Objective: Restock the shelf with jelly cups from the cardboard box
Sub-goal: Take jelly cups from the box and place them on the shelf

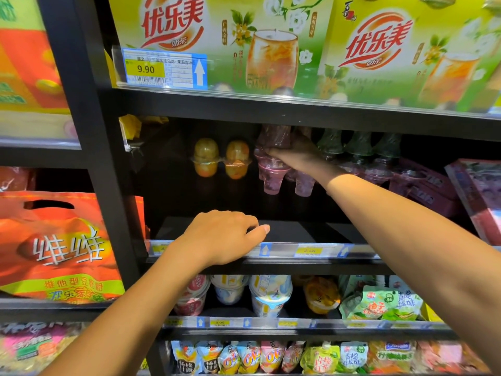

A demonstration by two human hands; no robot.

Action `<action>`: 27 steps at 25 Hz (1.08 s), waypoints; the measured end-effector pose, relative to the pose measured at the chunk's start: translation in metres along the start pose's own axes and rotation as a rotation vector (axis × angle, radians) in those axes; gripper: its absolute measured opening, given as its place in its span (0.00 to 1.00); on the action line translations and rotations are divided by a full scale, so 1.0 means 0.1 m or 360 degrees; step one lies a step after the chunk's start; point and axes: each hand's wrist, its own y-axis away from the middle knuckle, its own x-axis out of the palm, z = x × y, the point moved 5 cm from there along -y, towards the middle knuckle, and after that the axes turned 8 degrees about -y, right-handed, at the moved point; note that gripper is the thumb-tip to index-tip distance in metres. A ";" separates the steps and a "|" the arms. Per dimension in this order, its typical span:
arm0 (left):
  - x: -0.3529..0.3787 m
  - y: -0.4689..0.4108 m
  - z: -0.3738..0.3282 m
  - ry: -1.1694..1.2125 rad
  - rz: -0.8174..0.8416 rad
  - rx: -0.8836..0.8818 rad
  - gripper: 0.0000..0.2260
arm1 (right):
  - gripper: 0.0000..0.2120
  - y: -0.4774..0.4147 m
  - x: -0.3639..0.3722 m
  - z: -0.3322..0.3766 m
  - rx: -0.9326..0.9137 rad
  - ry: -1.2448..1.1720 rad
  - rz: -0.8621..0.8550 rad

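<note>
- Now the right hand (298,156) holds purple jelly cups (271,169) deep inside the middle shelf (298,232), grip tight round them.
- Left hand (222,237) rests loose on the shelf edge, holding nothing.
- Next, I think: set them beside the orange cups (221,161), let go.
- Cups look clear, shiny, bumpy.

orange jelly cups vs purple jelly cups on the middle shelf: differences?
Colour: the orange jelly cups are amber, the purple jelly cups pinkish purple. Shape: orange ones are short and rounded, purple ones tall with narrow ends. State: orange ones sit untouched; the right hand grips the purple ones. Both are clear plastic on one shelf.
</note>
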 end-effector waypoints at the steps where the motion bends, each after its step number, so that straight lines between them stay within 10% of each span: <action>1: 0.00 0.00 0.00 -0.0002 -0.0001 0.0000 0.21 | 0.48 0.00 0.01 0.00 -0.0006 0.0013 0.0020; 27: -0.05 0.05 -0.04 -0.0173 0.0125 -0.0054 0.36 | 0.44 1.40 -0.46 -0.25 0.0025 0.0657 0.0279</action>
